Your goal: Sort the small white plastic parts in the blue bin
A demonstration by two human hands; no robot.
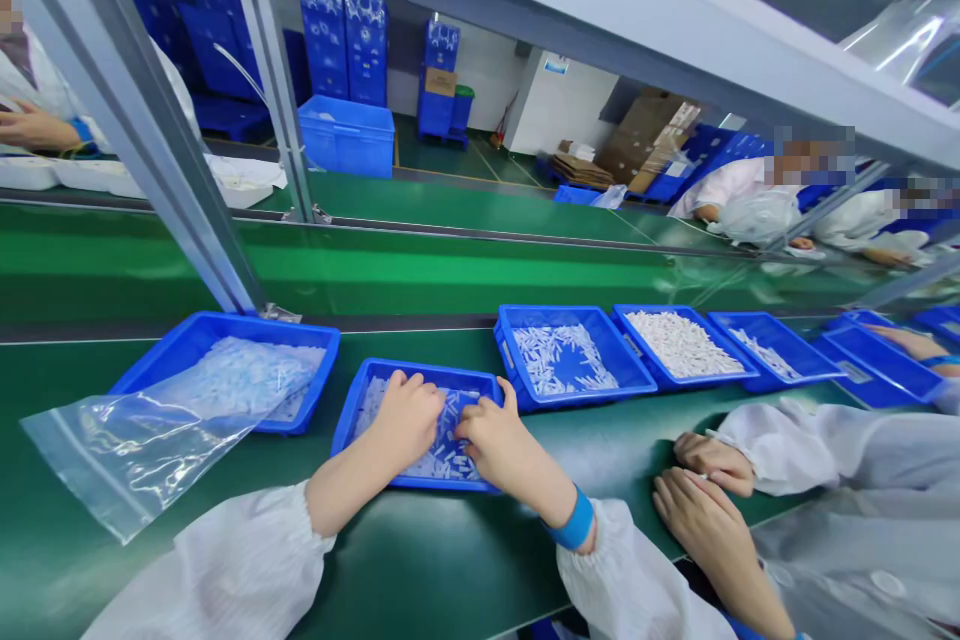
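My left hand (409,415) is over a shallow blue tray (450,485) with its fingers curled down among small white, translucent pieces (448,420). Just to the right, my right hand (496,442) reaches over the same tray's right side. Its fingers are bent and closed near the pieces, with one digit sticking up by the rim. Whatever either hand pinches is hidden or too small to make out. Left of them, a blue tray (202,325) holds a clear zip bag (161,440) of similar pieces, its open end draped over the front rim.
More blue trays stand to the right: one with translucent pieces (559,360), one with white pieces (682,345). A co-worker's folded hands (709,505) rest at the green table's edge (465,570). A metal post (161,140) rises behind the bag tray. Other people sit across the line.
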